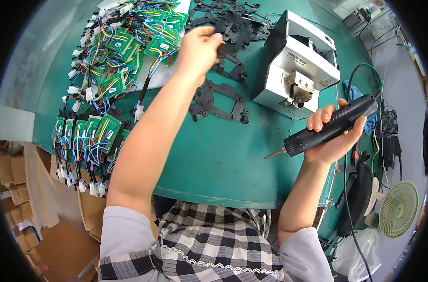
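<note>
"Head view: what lies before you, from the biggest down?"

"Your green table (209,176) spans the space. A heap of green circuit boards (122,44) with coloured leads covers its far left. A white boxy machine (283,70) stands on the right; overlapping black frames (233,29) lie between the two, and a separate black frame (205,98) lies nearer you."

"And your hands?"

"Your right hand (330,149) wraps around a black electric screwdriver (328,126), its bit pointing left over the table. Your left hand (198,52) is over the black frames, fingers bent in and thumb close to them; whether you pinch anything there, I cannot tell. Smallest are a few tiny loose bits (279,130), probably screws, just in front of the machine."

"How far along do you seem?"

"Partway, judging by the layout: your row of boards (88,131) at the left edge seems set on black parts, so those look done or nearly so. The heap and the bare frames appear left to you."

"Any writing for you to read?"

"You have dark lettering on the machine's front and a small yellow label (326,81) near its right edge. The pale stickers on the boards are too small to make out."
</note>
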Available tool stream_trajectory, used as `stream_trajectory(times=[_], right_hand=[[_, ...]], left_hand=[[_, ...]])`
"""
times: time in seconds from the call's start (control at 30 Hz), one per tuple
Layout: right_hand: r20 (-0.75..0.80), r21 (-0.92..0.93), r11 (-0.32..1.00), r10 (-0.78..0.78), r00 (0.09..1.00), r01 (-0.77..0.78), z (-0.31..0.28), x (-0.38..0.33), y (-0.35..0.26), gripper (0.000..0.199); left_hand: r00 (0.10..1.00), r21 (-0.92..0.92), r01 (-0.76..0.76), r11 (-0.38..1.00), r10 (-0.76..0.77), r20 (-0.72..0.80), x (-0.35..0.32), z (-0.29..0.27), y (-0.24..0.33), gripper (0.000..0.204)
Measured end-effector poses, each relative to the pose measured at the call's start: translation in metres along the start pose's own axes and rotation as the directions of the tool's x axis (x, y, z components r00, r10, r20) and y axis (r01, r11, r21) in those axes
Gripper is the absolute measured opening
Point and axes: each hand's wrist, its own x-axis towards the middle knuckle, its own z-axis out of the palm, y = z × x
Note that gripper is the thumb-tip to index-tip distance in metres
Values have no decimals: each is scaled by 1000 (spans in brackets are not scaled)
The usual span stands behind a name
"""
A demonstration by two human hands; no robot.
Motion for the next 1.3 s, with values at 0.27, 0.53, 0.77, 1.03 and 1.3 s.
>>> stream_trajectory(times=[0.27,0.53,0.77,1.03,1.3], right_hand=[[22,74,997,-12,1000,11,-13,6,-15,59],[-86,-16,999,-44,995,43,-13,4,-8,58],[-56,-24,999,-40,998,39,-14,3,-6,56],[-42,2,999,-45,998,45,-16,4,-11,54],[-25,-25,998,-63,998,62,-15,2,-6,54]], left_hand=[[755,514,-344,786,-94,648,-126,-57,2,30],[779,899,-433,-67,475,410,-11,-134,29,26],[991,987,-135,85,-6,136,-4,-112,36,47],[614,525,-787,324,324,720,-82,-81,51,23],[594,549,-804,229,273,757,-136,-48,8,30]])
